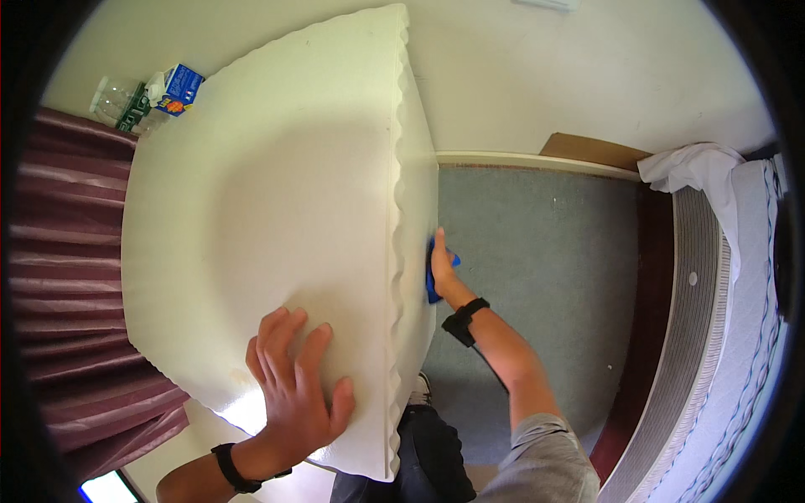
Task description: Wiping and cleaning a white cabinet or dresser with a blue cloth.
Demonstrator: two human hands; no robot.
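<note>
A white cabinet or similar box-shaped piece point(302, 207) with a wavy-edged top stands before me. My left hand point(295, 383) rests on its top near the lower edge, fingers spread, holding nothing. On the right, my right hand point(444, 267) presses a blue cloth point(433, 276) against the side face, below the wavy edge. Part of the cloth is hidden behind the hand. Both wrists wear black bands.
A blue carton point(180, 90) and clear plastic containers point(119, 104) stand beyond the top's far left corner. Maroon curtains point(75, 251) hang left. Grey carpet point(534, 264) lies right, then a mattress point(742, 327) and white fabric point(698, 165). Cardboard point(591, 151) leans by the wall.
</note>
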